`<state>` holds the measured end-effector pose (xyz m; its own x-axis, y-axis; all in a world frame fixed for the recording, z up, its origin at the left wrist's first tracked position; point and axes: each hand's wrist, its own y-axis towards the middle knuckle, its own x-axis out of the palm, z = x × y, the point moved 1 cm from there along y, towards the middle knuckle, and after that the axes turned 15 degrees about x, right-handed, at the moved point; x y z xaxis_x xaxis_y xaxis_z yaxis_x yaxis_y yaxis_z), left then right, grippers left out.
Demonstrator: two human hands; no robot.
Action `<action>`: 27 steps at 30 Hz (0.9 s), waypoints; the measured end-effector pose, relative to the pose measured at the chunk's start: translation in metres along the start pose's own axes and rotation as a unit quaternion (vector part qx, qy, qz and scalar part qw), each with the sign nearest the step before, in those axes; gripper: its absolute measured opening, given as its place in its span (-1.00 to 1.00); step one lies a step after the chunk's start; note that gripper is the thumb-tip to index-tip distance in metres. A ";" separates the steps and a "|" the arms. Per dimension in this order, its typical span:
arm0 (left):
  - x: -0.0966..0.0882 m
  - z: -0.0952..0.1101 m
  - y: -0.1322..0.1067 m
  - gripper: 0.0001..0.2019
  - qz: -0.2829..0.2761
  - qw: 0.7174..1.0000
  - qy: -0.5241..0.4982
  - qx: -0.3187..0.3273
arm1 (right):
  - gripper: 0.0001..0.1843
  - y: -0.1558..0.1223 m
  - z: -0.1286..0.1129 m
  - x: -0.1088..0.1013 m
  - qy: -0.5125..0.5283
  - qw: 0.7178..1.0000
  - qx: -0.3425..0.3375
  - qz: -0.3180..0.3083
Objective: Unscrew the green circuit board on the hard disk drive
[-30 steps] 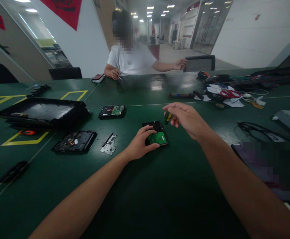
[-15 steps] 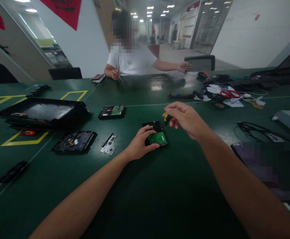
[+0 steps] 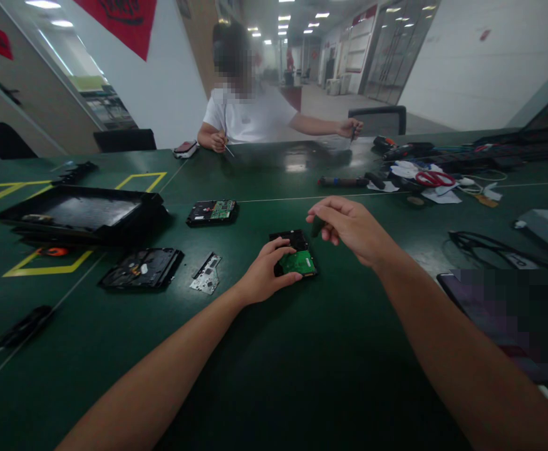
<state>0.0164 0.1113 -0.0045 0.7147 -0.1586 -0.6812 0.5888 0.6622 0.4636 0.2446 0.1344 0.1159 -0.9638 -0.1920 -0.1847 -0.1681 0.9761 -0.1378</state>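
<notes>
A black hard drive with a green circuit board facing up lies on the green table. My left hand grips its near left corner, fingers curled over the edge. My right hand hovers just right of and above the drive, fingers pinched round a small dark screwdriver handle; its tip is hidden.
A second drive, an opened drive casing, a metal plate and a black tray lie to the left. Scissors and tools clutter the far right. Another person sits across the table.
My right hand has turned the screwdriver handle in its fingers, so the yellow marking no longer shows. My left hand and the drive have stayed put.
</notes>
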 end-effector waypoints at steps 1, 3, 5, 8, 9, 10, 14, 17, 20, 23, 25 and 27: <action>0.000 0.000 0.000 -0.44 -0.001 1.000 0.000 -0.001 | -0.83 0.000 0.000 0.000 -0.001 1.000 -0.001 -0.001; 0.000 0.000 0.000 -0.44 -0.002 1.000 0.002 -0.001 | -0.78 0.002 0.001 0.000 0.005 1.000 0.002 -0.002; 0.000 0.000 0.001 -0.44 -0.001 1.000 0.003 -0.001 | -0.75 0.003 0.002 0.000 0.021 1.000 0.010 -0.009; 0.000 0.000 0.000 -0.44 0.000 1.000 0.001 0.003 | -0.75 0.004 0.002 -0.001 0.042 0.999 0.018 -0.022; 0.000 0.000 0.000 -0.44 0.000 1.000 0.001 0.003 | -0.76 0.004 0.002 -0.001 0.042 0.999 0.017 -0.022; 0.000 0.000 0.000 -0.44 0.000 1.000 0.001 0.004 | -0.77 0.004 0.002 -0.001 0.036 0.999 0.015 -0.019; 0.000 0.000 0.000 -0.44 0.003 1.000 0.003 0.002 | -0.78 0.003 0.002 -0.001 -0.007 1.000 0.005 0.005; 0.000 0.002 0.001 -0.44 -0.001 1.000 0.003 -0.002 | -0.78 0.003 0.003 -0.001 -0.004 1.000 0.009 0.016; -0.001 0.003 0.001 -0.44 -0.002 1.000 0.001 -0.005 | -0.74 0.003 0.004 -0.001 0.005 1.000 0.021 0.019; -0.001 0.004 0.001 -0.45 0.003 1.000 -0.002 -0.002 | -0.76 0.003 0.003 -0.001 0.003 1.000 0.013 0.009; -0.001 0.003 0.001 -0.45 0.005 1.000 -0.004 0.001 | -0.79 0.002 0.003 -0.001 0.003 1.000 0.001 -0.004; 0.000 0.002 0.001 -0.45 0.005 1.000 -0.005 0.003 | -0.79 0.002 0.002 -0.001 0.001 1.000 -0.005 -0.012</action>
<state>0.0175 0.1109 -0.0030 0.7244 -0.1601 -0.6706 0.5837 0.6600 0.4730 0.2452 0.1367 0.1138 -0.9600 -0.2154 -0.1787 -0.1933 0.9721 -0.1332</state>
